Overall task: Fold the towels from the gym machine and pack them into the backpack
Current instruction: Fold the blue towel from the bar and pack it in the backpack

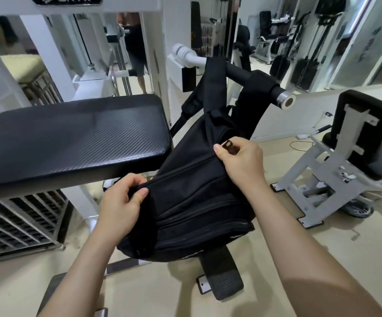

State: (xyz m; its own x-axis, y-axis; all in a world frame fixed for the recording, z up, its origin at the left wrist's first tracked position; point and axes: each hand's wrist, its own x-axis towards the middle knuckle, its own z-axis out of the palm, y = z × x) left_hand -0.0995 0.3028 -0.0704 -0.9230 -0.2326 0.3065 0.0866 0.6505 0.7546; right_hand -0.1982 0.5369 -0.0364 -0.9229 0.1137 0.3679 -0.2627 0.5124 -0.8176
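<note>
A black backpack [192, 197] hangs by its straps from the padded black bar [260, 81] of the gym machine, its body tilted toward me. My left hand [121, 200] pinches the fabric at the backpack's lower left edge. At the top of the bag, my right hand [240, 161] grips the zipper pull [227, 144] between thumb and fingers. The zip line runs between both hands and looks closed. No towel shows in view.
A black padded bench [71, 138] lies to the left, with a weight stack [16, 225] beneath it. Another white machine with a black seat [366, 145] stands at the right. A mirror behind reflects a person's legs. Black floor pads [222, 277] lie below the backpack.
</note>
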